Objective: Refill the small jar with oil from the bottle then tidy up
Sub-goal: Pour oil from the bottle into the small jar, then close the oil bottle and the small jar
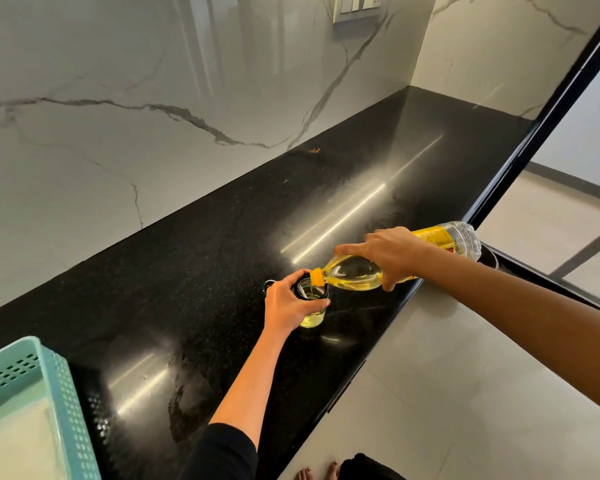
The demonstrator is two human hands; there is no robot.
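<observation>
A small glass jar (313, 319) with yellow oil in its bottom stands upright on the black counter (222, 258). My left hand (288, 303) grips the jar around its upper part. My right hand (388, 252) holds a clear plastic oil bottle (357, 273) with a yellow label, tipped nearly level. Its orange neck (317, 276) sits over the jar's mouth, and a thin stream of oil runs into the jar. A small dark object (269, 285), maybe the jar's lid, lies just behind my left hand, mostly hidden.
A teal perforated plastic basket (63, 393) stands at the counter's near left corner. A marble wall backs the counter. The counter's front edge runs diagonally, with tiled floor (447, 393) to the right. A dark tray edge (492, 258) shows behind the bottle's base.
</observation>
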